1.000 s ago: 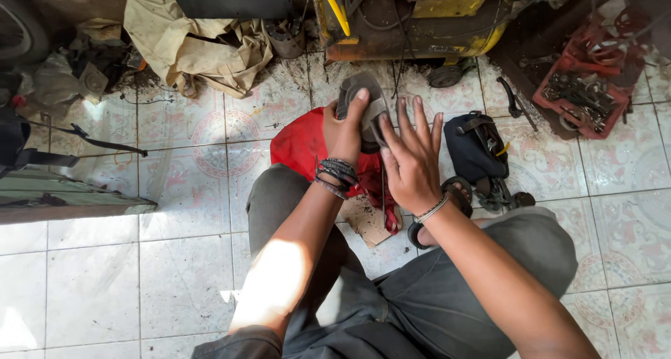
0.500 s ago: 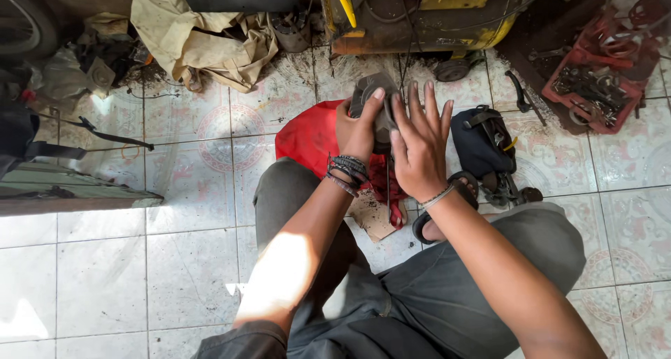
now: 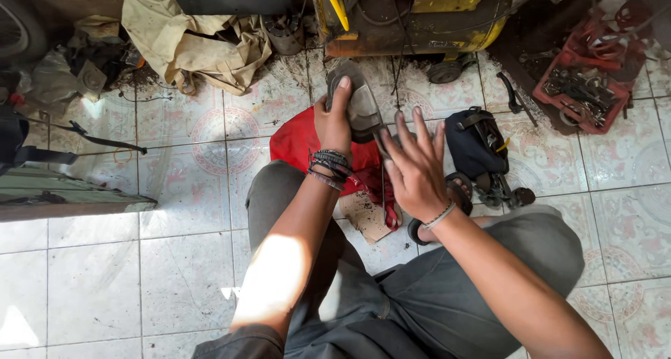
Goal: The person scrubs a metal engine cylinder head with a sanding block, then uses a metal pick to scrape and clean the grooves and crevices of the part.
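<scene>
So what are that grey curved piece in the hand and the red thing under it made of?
The grey curved piece, gripped by the left hand, looks like dull metal or hard plastic: rigid, matte, scuffed. The red sheet on the tiled floor seems cloth or soft plastic: it creases.

The left hand [image 3: 334,125] hides part of the grey part [image 3: 360,107].

Grey, worn, curved pad-like part [image 3: 361,107], dark-edged, was held tilted above the tiled floor, gripped at its near edge, over a red cloth [image 3: 297,144] spread beneath
</scene>
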